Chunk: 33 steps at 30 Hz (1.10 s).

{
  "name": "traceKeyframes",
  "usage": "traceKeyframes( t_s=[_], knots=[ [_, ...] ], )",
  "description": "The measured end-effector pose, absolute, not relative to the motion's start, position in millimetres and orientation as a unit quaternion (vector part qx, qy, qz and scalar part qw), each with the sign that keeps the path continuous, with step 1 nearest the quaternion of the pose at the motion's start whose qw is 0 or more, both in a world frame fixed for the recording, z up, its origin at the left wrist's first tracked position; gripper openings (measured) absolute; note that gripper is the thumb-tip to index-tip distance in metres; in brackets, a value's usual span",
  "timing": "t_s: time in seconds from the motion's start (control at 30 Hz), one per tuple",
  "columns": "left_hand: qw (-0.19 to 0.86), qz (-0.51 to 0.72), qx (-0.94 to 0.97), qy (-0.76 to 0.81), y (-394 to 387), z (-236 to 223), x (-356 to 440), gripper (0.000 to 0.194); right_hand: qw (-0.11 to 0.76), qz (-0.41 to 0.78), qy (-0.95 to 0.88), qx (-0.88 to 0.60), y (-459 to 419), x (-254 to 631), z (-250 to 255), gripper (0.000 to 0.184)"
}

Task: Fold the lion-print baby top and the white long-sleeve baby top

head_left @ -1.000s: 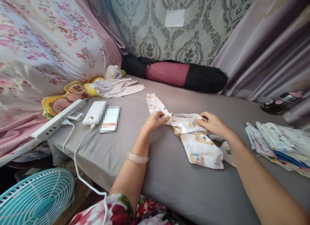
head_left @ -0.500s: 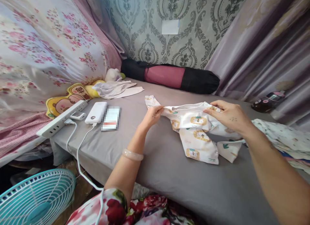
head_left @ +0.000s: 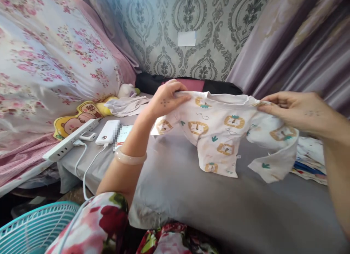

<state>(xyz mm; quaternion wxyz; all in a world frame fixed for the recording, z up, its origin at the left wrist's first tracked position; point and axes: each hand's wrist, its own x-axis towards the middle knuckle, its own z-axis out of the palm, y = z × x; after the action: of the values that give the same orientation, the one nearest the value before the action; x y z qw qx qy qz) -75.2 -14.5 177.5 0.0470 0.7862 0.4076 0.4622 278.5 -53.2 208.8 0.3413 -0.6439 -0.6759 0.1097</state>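
A small white baby shirt [head_left: 213,126] printed with lion faces and green leaves hangs stretched between my hands above the grey bed sheet. My left hand [head_left: 171,99] pinches its shoulder on the left side, with thumb and fingers closed on the cloth. On the other side of the neckline, my right hand [head_left: 290,108] grips the opposite shoulder. The shirt's right sleeve droops and bends under my right hand, while the left sleeve hangs partly behind my left forearm. The lower hem dangles in the middle, one side hanging lower.
At left on the grey sheet [head_left: 175,195] lie a power strip [head_left: 71,141], a white power bank [head_left: 108,131] with a cable and a partly hidden phone [head_left: 124,135]. Folded clothes [head_left: 310,159] are stacked at right. A turquoise fan [head_left: 41,224] stands lower left; a black-and-pink roll [head_left: 218,87] lies by the wall.
Both hands have lifted the shirt higher and nearer, and have moved apart, spreading its shoulders. The shirt now hangs more open, its lion prints facing me. The view has shifted slightly.
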Motion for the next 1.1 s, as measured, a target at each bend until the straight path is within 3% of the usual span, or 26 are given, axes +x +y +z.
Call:
traceKeyframes(
  t_s=[0.1,0.2,0.23,0.43,0.63,0.77,0.9,1.0,1.1],
  knots=[
    [0.037,0.430,0.815,0.386,-4,194,-80,0.024,0.341,0.049,-0.692,-0.635,-45,284,215,0.042],
    [-0.029,0.382,0.826,0.413,4,209,-79,0.051,0.326,0.007,-0.734,-0.596,-35,286,221,0.044],
    [-0.051,0.378,0.818,0.430,6,213,-78,0.052,0.316,0.012,-0.752,-0.578,-32,286,224,0.041],
    [-0.095,0.417,0.762,0.487,14,228,-70,0.029,0.273,0.015,-0.790,-0.548,-16,285,239,0.024],
    [-0.194,0.521,0.684,0.472,10,236,-53,0.037,0.435,-0.222,-0.722,-0.489,-11,269,231,0.028],
    [-0.145,0.410,0.745,0.506,17,231,-46,0.033,0.382,-0.250,-0.742,-0.491,-6,258,214,0.030],
    [-0.159,0.521,0.655,0.523,25,222,-45,0.026,0.402,-0.261,-0.701,-0.527,2,257,207,0.031],
    [-0.126,0.509,0.684,0.507,28,220,-42,0.021,0.375,-0.231,-0.718,-0.539,8,257,204,0.031],
    [-0.115,0.529,0.659,0.522,31,219,-39,0.021,0.407,-0.241,-0.690,-0.548,10,255,201,0.029]
  ],
)
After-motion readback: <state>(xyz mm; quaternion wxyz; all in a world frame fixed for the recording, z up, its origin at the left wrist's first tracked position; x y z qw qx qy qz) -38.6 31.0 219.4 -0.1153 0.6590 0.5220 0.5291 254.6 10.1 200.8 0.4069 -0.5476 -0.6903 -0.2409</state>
